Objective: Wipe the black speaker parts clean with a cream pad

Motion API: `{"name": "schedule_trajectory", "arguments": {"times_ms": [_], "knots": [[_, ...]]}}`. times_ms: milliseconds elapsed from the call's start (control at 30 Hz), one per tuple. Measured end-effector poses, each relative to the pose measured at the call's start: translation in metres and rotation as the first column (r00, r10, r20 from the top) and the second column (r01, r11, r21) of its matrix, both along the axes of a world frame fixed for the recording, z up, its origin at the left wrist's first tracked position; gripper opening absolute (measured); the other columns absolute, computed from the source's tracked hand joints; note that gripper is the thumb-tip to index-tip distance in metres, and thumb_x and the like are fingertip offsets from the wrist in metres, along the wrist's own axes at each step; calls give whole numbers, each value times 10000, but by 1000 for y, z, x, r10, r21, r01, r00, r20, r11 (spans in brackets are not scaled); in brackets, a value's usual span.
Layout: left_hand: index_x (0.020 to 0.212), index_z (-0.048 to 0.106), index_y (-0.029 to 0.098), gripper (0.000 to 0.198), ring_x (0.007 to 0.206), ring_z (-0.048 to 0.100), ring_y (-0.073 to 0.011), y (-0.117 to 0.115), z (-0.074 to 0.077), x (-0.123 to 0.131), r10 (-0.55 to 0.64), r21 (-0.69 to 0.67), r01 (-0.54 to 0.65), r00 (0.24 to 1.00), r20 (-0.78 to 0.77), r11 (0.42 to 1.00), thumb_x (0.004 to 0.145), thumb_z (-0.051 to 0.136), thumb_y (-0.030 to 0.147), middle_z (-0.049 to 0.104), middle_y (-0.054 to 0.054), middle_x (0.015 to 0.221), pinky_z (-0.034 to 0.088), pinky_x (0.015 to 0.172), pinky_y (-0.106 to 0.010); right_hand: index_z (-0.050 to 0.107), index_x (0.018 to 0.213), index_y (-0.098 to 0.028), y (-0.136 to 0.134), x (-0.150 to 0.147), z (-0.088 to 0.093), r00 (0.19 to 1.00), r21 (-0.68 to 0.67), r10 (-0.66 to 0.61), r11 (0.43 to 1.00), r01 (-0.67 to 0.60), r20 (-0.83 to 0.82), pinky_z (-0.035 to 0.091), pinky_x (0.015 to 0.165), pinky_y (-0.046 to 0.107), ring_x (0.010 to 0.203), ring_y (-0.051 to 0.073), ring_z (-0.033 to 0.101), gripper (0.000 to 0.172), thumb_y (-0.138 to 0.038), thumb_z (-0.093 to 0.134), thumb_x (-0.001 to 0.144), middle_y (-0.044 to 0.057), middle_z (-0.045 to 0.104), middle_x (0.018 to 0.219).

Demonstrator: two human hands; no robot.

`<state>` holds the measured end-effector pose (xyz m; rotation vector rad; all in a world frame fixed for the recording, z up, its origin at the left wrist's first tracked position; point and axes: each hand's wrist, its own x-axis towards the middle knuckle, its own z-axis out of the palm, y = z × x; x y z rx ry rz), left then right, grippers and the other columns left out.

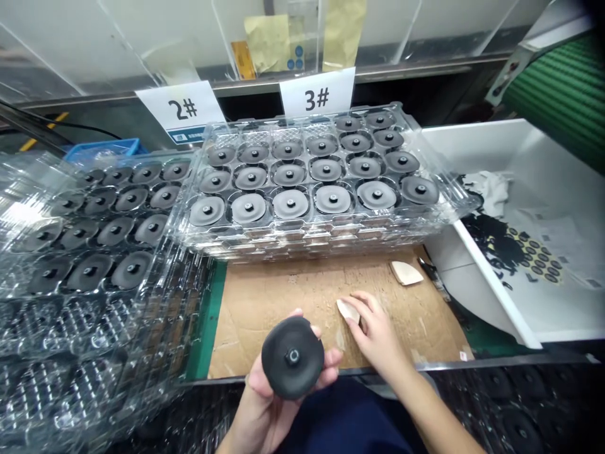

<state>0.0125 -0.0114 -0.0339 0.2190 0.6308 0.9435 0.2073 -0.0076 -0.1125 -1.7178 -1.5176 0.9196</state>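
Note:
My left hand [265, 384] grips a round black disc [278, 372] by its rim; a small raised stub with a light ring stands at the disc's centre, facing up. To the right, my right hand [373, 328] pinches a small off-white pad [348, 311], perhaps foam or sponge, low over the cardboard sheet [265, 302]. The pad and the disc are apart. Another off-white, wedge-shaped pad [406, 273] lies on the cardboard farther right, beside a dark thin tool [433, 277] whose kind I cannot make out.
Behind the cardboard stands a stack of clear plastic trays [302, 230] holding several black discs. More stacked trays [99, 309] are at left. A white bin [501, 290] with black scraps and dotted sheets is at right. Paper signs [317, 94] stand at the back.

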Motion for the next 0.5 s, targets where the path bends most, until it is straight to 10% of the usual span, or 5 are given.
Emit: {"name": "schedule_trajectory", "arguments": {"times_ms": [100, 200, 333, 500], "knots": [[1219, 491, 390, 608, 835, 655, -230, 1, -2, 1, -55, 213, 79, 992, -116, 974, 656, 570, 605, 622, -25, 1127, 508, 729, -319, 564, 1120, -177, -10, -4, 3, 997, 7, -61, 998, 62, -54, 475, 663, 326, 683, 135, 545, 294, -232, 448, 856, 120, 490, 1150], [1315, 310, 433, 730, 1009, 578, -242, 2, -7, 0, -59, 477, 340, 857, -512, 810, 677, 664, 453, 568, -40, 1195, 420, 889, -348, 587, 1051, -183, -16, -3, 21, 987, 4, -72, 997, 74, -143, 483, 619, 281, 598, 105, 527, 234, -236, 483, 848, 98, 553, 1097], [1358, 54, 438, 967, 1157, 465, -277, 0, -11, 0, 22, 488, 656, 584, -811, 576, 685, 700, 186, 496, -77, 1260, 344, 964, -436, 587, 992, -188, -23, 6, 47, 969, -13, -90, 996, 89, -230, 500, 678, 261, 755, 150, 590, 173, -246, 522, 842, 66, 627, 921], [1352, -12, 433, 1016, 1122, 490, -268, 0, -8, 3, 114, 524, 679, 551, -827, 515, 677, 710, 197, 505, -87, 1231, 337, 962, -431, 614, 944, -218, -28, 14, 74, 914, -100, -44, 995, 4, -402, 492, 688, 243, 759, 146, 585, 151, -274, 606, 804, 29, 617, 840]]}}
